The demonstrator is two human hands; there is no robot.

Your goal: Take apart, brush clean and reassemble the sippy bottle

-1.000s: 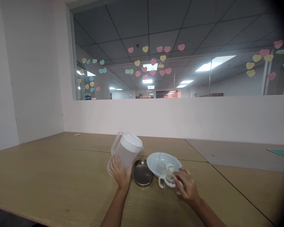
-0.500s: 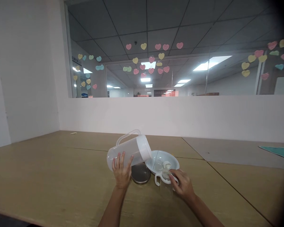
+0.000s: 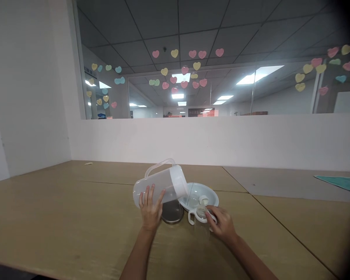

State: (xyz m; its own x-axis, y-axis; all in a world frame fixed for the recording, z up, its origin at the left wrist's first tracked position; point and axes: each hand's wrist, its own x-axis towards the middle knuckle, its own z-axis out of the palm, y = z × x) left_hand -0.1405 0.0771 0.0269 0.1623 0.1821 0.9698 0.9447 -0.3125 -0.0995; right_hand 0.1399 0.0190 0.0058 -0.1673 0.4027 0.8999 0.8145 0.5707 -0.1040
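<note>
My left hand [image 3: 150,210] is wrapped around the side of a translucent plastic pitcher [image 3: 156,186]. The pitcher lies tilted in the air, its white-rimmed end to the right and its looped handle on top. That rim hangs by the left edge of a pale bowl [image 3: 212,191], which holds a clear dome-shaped piece and a small white ring-like part. In front of the bowl stands a clear baby bottle [image 3: 202,229] with a white two-handled collar. The fingers of my right hand [image 3: 223,224] close on the collar's right side.
A dark round metal lid or dish [image 3: 172,213] sits under the pitcher, left of the bottle. Far right on the table lies a green cloth [image 3: 341,183]. A white wall and a window with heart-shaped notes rise behind the table.
The view has shifted slightly, so the table things appear a little higher and to the left. The pitcher stays tilted, and both hands keep their holds.
</note>
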